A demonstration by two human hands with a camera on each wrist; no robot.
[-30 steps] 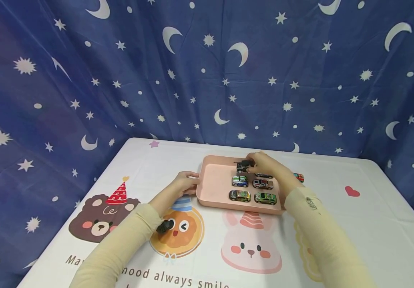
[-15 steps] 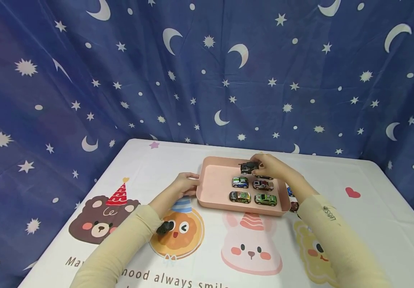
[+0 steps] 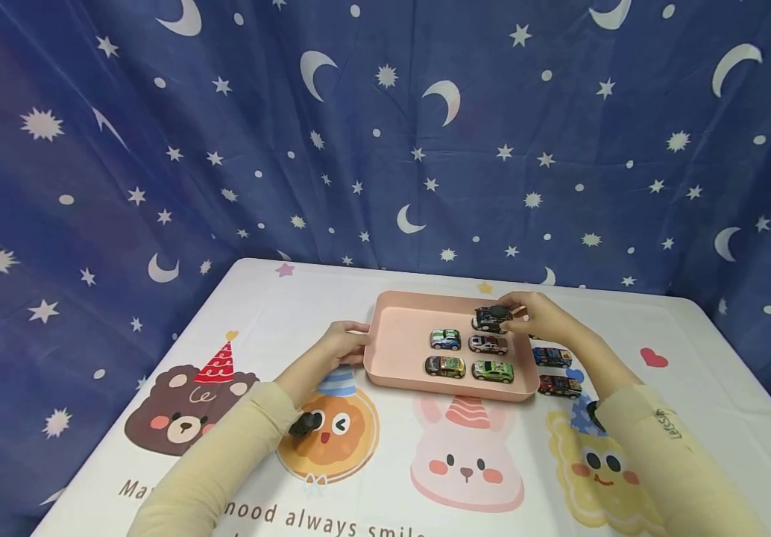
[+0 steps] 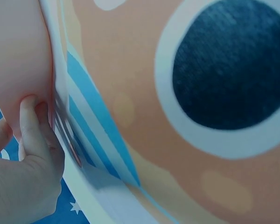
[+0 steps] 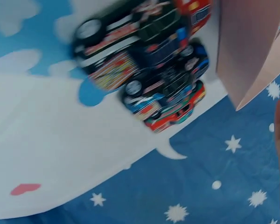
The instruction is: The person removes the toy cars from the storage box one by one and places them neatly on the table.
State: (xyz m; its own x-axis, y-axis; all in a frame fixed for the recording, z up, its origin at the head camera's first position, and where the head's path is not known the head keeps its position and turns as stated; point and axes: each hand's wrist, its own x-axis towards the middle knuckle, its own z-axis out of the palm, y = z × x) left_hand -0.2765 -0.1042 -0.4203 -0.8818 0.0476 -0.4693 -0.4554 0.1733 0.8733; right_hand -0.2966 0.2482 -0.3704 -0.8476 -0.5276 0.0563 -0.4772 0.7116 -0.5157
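Carries black toy car (image 3: 491, 317) farther right than half a second ago, pinched in right hand (image 3: 541, 317), at far-right corner of pink tray (image 3: 397, 332) (clearance underneath unclear). Grips tray's left wall with left hand (image 3: 342, 344).

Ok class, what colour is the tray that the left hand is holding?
The tray is plain pale pink, best seen in the head view.

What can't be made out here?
Head: most of the red toy car, hidden behind the right hand.
Head: what's under the black toy vehicle, too small.
Left wrist: inside of the pink tray, behind its wall.
Right wrist: most of that hand, past the right edge.
Right wrist: markings on the nearest toy car, blurred.
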